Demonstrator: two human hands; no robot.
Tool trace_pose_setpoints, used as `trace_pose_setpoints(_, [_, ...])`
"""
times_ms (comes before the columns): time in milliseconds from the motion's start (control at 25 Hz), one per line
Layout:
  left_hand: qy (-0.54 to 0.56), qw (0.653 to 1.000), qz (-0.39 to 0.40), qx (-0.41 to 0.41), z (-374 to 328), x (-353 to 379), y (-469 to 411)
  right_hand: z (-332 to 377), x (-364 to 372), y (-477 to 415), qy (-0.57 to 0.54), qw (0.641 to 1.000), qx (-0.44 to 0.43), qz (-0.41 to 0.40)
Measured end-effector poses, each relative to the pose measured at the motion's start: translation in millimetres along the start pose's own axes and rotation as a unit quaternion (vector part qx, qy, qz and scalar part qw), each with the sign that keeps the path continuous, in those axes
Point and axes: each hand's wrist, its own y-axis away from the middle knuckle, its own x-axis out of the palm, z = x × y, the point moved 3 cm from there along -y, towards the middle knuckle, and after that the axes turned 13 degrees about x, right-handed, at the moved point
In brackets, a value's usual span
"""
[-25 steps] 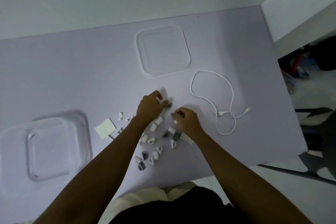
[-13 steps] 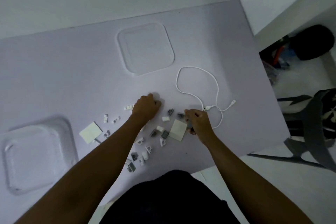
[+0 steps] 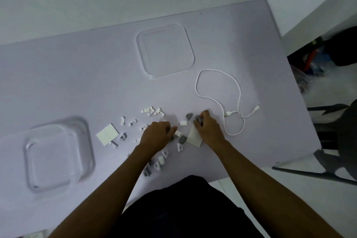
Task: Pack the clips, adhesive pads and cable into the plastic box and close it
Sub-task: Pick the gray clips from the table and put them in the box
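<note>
No brand, label or writing can be read on anything in view. A pale lilac worktop (image 3: 77,75) carries everything, with both hands placed near its front middle. The clear plastic box (image 3: 58,154) is seen well to the left of the left hand, open and without its cover. The clear lid (image 3: 165,51) is laid flat well beyond both hands, apart from the box. The white cable (image 3: 218,100) is spread in a loose loop just to the right of and beyond the right hand, its two plugs lying to that hand's right. One white adhesive pad (image 3: 107,134) is found to the left of the left hand; a second adhesive pad (image 3: 194,138) is partly covered by the right hand. The left hand (image 3: 157,137) is curled, knuckles up, over the scatter of small white and grey clips (image 3: 152,111), and whether anything is gripped in it cannot be told. The right hand (image 3: 208,128) is closed, with a grey clip (image 3: 198,120) pinched at its fingertips. More clips are strewn between the two hands, beyond the left hand, and nearer the person beside the left forearm.
</note>
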Motion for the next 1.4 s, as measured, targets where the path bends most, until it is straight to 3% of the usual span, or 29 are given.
trace_pose_setpoints(200, [-0.081, 0.997, 0.019, -0.008, 3.4, 12.9, 13.4, 3.9, -1.9, 10.9, -0.058, 0.996, -0.072, 0.017])
trace_pose_setpoints(360, [-0.126, 0.991, 0.048, 0.003, 1.1, 17.6, 13.1, 26.9, -2.3, 5.3, -0.043, 0.995, -0.091, 0.005])
trace_pose_setpoints(600, [-0.151, 0.986, 0.069, -0.025, -5.5, 15.1, 11.1, 54.4, 16.8, -10.8, 0.126, 0.990, -0.050, 0.025])
trace_pose_setpoints(680, [-0.132, 0.988, 0.070, -0.046, -11.3, 12.3, 11.4, 57.5, 19.7, -13.9, 0.132, 0.990, -0.039, 0.024])
trace_pose_setpoints(800, [-0.064, 0.995, 0.041, -0.071, -4.5, 2.7, 24.0, 67.3, 26.1, -8.0, 0.086, 0.995, -0.045, 0.034])
trace_pose_setpoints(920, [-0.003, 0.998, -0.009, -0.066, 7.3, -10.7, 42.6, 63.4, 19.8, -4.0, -0.083, 0.995, 0.033, 0.047])
trace_pose_setpoints(1000, [0.027, 0.996, -0.044, -0.070, 11.5, -27.1, 59.8, 58.3, 14.5, 6.8, -0.257, 0.957, 0.095, 0.093])
trace_pose_setpoints(1080, [0.051, 0.991, -0.087, -0.085, 20.9, -46.1, 83.0, 64.6, 14.2, 23.9, -0.408, 0.892, 0.110, 0.160])
trace_pose_setpoints(1240, [0.036, 0.971, -0.187, -0.143, 82.1, -86.1, 156.7, 110.4, 51.1, 76.8, -0.542, 0.766, 0.079, 0.337])
trace_pose_setpoints(1320, [0.041, 0.959, -0.212, -0.186, 125.0, -108.1, 195.4, 139.1, 79.3, 105.1, -0.546, 0.741, 0.060, 0.386])
trace_pose_setpoints(1400, [0.039, 0.953, -0.203, -0.220, 166.3, -122.9, 220.5, 165.6, 105.1, 126.6, -0.536, 0.744, 0.052, 0.396])
